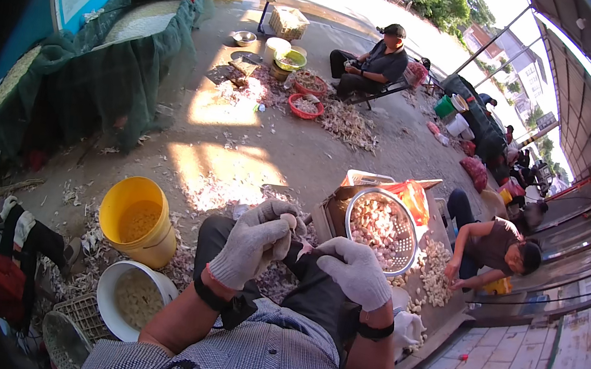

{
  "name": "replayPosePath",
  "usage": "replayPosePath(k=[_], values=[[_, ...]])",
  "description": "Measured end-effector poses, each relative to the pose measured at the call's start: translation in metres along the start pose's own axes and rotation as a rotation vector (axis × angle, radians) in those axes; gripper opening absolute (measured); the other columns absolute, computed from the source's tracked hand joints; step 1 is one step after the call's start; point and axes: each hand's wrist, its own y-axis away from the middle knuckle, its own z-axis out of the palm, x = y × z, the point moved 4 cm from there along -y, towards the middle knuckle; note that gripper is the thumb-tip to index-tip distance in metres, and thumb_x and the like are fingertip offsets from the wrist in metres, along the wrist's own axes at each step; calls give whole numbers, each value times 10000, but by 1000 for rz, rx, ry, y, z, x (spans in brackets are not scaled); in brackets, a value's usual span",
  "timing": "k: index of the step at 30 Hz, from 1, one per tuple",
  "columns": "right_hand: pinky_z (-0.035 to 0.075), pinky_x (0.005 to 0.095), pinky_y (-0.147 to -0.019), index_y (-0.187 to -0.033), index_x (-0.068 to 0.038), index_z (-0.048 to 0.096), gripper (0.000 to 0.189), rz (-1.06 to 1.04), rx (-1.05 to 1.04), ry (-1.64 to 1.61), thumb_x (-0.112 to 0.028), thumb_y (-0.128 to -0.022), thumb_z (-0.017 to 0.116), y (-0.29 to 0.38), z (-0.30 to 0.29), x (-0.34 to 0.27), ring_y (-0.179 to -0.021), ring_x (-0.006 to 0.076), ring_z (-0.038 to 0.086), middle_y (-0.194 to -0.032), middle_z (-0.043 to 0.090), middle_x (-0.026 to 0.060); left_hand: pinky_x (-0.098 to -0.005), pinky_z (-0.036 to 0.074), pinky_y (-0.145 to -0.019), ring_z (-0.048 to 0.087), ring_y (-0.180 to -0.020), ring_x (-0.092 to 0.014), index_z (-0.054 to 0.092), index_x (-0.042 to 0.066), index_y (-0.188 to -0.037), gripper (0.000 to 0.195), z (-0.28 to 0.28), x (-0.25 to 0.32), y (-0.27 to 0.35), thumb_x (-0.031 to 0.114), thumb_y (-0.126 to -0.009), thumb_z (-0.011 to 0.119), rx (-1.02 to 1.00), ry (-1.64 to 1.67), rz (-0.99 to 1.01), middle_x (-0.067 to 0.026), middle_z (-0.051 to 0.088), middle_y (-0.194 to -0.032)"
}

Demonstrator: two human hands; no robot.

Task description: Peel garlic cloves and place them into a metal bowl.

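Observation:
Both my hands wear pale knitted gloves and are raised over my lap. My left hand (256, 243) grips a garlic clove (288, 220) between thumb and fingertips. Just right of it, my right hand (354, 270) pinches a dark, thin tool, perhaps a small knife, with a pinkish scrap of garlic skin (304, 249) at its tip. Near that hand stands a metal colander (412, 255) filled with garlic cloves. At the left are a yellow bucket (163, 243) and a white bucket (166, 284), each with cloves inside.
Loose cloves (436, 271) lie on a board at the right, where a co-worker (490, 250) bends over them. Another person (377, 65) sits further off near red baskets (305, 106). Garlic skins litter the ground. A plastic crate (86, 316) is beside the white bucket.

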Motion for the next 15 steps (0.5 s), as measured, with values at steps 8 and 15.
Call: replayPosePath(k=[8,15], values=[[544,291,-792,-1128,16,729,211,-69,140,103,-29,-924,699,3,2,-39,-861,117,665,-949,733,53,-191,369,-505,488,-578,-37,665,9,-1108,132,0,0,1,97,-1010,660,-52,-103,43,-13,664,-824],[556,314,-792,-1105,18,734,203,-115,176,105,-42,-912,715,0,11,-45,-865,167,708,-936,749,101,-188,393,-524,515,-616,-31,661,-17,-1170,207,1,-2,4,43,-972,656,-2,-224,128,-25,681,-887]])
